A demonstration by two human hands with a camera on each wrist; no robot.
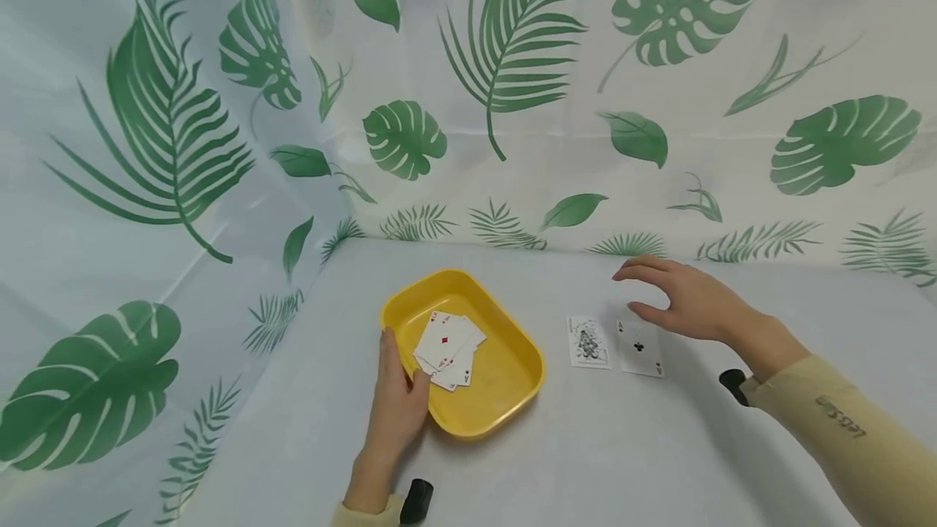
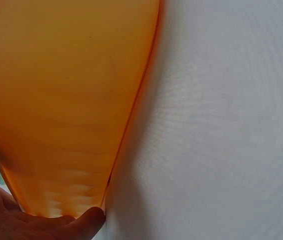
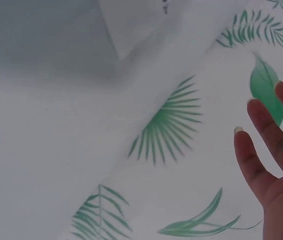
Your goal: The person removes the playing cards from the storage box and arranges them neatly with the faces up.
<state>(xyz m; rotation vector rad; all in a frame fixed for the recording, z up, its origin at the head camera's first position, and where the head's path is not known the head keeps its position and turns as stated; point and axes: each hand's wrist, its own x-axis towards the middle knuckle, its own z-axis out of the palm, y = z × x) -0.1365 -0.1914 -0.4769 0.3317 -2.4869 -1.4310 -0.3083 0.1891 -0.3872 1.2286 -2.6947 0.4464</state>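
A yellow plastic tray (image 1: 505, 385) holds several overlapping playing cards (image 1: 444, 340), an ace of diamonds on top. My left hand (image 1: 398, 401) grips the tray's left side, thumb by the rim and fingers along the outer wall. The left wrist view shows the tray's amber-looking outside (image 2: 76, 100) with fingers (image 2: 86, 225) against its end. To the tray's right, a joker card (image 1: 588, 341) and an ace of clubs (image 1: 639, 348) lie face up side by side. Above the ace of clubs hovers my right hand (image 1: 688, 299), fingers spread and loosely bent, nothing held.
The white cloth surface (image 1: 586, 462) meets a leaf-printed curtain (image 1: 512, 185) at the back and another curtain side (image 1: 220, 291) at the left. Each wrist wears a black strap piece (image 1: 416, 501). In the right wrist view, part of a card (image 3: 126, 30) shows at the top.
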